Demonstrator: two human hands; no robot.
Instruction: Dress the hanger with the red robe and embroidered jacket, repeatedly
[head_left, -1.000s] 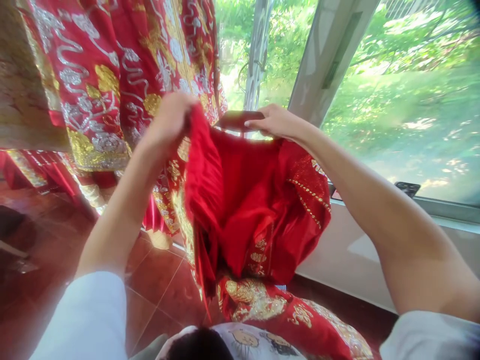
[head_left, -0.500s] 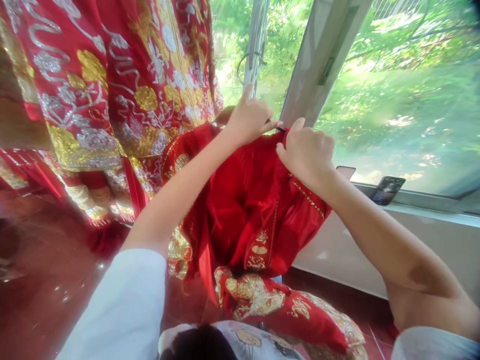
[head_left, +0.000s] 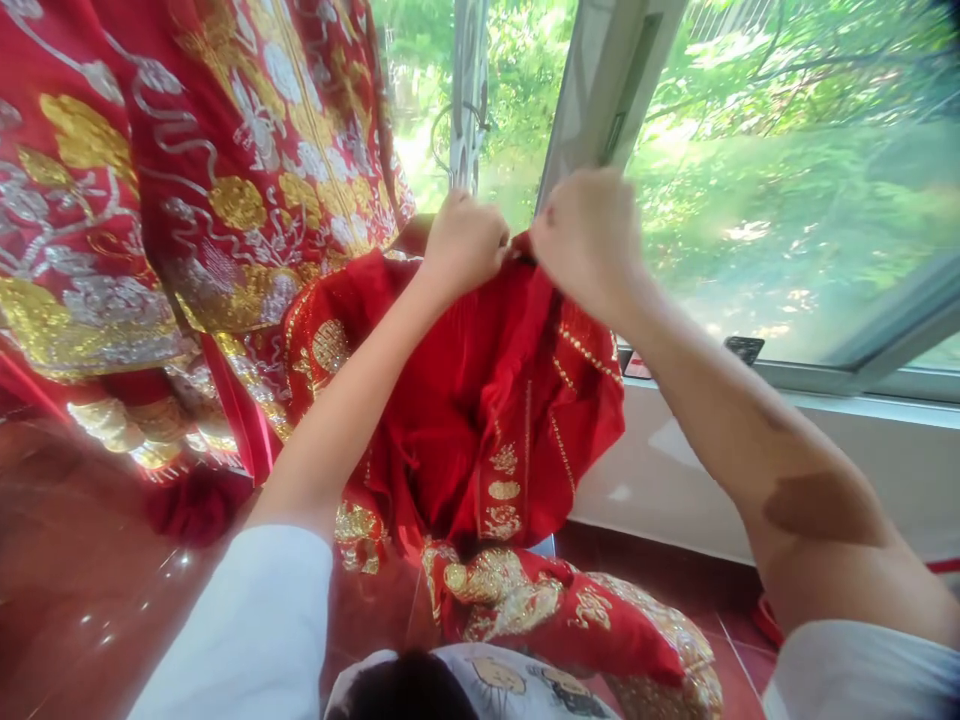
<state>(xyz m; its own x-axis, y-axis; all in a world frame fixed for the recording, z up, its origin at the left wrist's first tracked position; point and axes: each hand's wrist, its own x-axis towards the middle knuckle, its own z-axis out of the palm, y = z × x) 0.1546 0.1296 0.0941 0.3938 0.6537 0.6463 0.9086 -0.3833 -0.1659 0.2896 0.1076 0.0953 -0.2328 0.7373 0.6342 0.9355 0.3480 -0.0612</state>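
Held up by its top edge, a red garment with gold embroidery (head_left: 517, 450) hangs in front of me. My left hand (head_left: 466, 240) is closed on the upper edge, left of the middle. My right hand (head_left: 589, 235) is a fist, slightly blurred, gripping the same edge just to the right. A small dark piece shows between the fists, too small to name. Below the hanging part, a red and gold embroidered section of cloth (head_left: 592, 610) spreads near my lap; I cannot tell whether it belongs to the same garment.
Large red robes with gold and silver embroidery (head_left: 247, 200) hang at the left. Ahead stands a window (head_left: 750, 220) with a metal frame. A phone (head_left: 744, 348) leans on the sill (head_left: 825, 400). Beneath is a red tiled floor (head_left: 90, 580).
My right hand has risen and curled into a tighter fist, and my left fingers have closed in. The hanging robes and window have shifted left in view.
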